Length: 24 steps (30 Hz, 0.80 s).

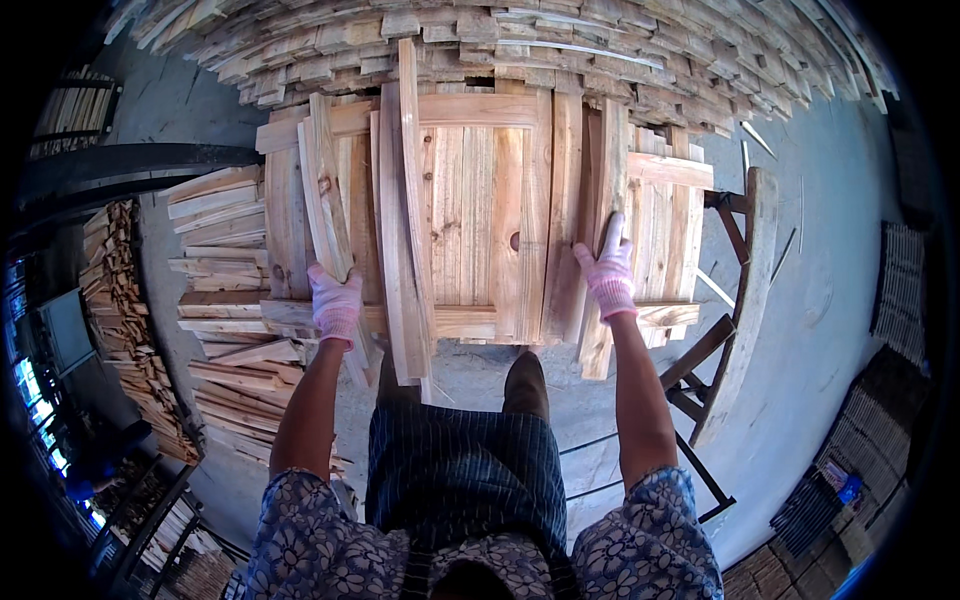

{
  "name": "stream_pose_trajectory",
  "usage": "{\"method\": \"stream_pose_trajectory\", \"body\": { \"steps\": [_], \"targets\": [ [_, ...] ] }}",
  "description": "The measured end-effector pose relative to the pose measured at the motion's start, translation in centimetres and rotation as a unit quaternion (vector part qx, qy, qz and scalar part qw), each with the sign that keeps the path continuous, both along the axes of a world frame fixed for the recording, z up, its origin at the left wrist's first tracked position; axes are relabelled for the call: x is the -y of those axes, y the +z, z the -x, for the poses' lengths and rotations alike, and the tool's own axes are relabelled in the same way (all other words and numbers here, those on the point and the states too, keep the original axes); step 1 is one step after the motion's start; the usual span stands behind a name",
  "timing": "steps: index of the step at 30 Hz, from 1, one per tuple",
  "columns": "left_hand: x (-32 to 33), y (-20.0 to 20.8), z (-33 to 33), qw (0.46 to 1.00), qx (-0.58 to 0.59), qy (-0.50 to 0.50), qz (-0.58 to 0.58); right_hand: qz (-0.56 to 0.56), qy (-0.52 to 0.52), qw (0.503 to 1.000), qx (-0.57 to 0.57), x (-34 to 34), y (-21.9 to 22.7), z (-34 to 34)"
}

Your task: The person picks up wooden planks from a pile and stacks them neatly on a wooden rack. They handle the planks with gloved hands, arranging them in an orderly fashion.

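My left hand (336, 304), in a pink-and-white glove, is closed round the lower part of a narrow wooden board (323, 185) that lies slantwise on other boards. On the right, my right hand (608, 276), gloved alike, grips another upright-lying board (613, 145). Its thumb rests at the board's left side and one finger stretches along the face; the other fingers are partly hidden. Between my hands, long loose boards (408, 200) lie across a panel of side-by-side planks (465, 210) with crosspieces at its far and near ends.
A large stack of boards (480, 40) rises along the far side. Shorter wood pieces (225, 310) are piled on the left, near a dark metal bar (150, 160). A wooden trestle (750, 290) stands on the right. Thin offcuts (760, 140) lie on the concrete floor (830, 300).
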<state>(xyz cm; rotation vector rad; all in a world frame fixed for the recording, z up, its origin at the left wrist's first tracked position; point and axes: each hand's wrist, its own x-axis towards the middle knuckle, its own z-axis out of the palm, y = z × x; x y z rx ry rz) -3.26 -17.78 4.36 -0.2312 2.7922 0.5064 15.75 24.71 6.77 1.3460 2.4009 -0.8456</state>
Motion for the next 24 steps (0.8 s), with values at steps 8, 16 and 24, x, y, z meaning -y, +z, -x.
{"method": "stream_pose_trajectory", "body": {
  "steps": [8,16,24],
  "targets": [
    [-1.3,2.4,0.4,0.999,0.005,0.009,0.033,-0.138,0.059,0.988,-0.046,4.3,-7.4,-0.1],
    [-0.1,3.6,0.1,0.997,0.043,0.047,0.038,-0.025,0.019,0.975,-0.218,10.3,-0.2,2.7],
    [-2.1,3.1,0.7,0.998,0.05,0.015,0.035,0.353,-0.039,0.872,-0.337,22.3,0.4,14.7]
  ]
}}
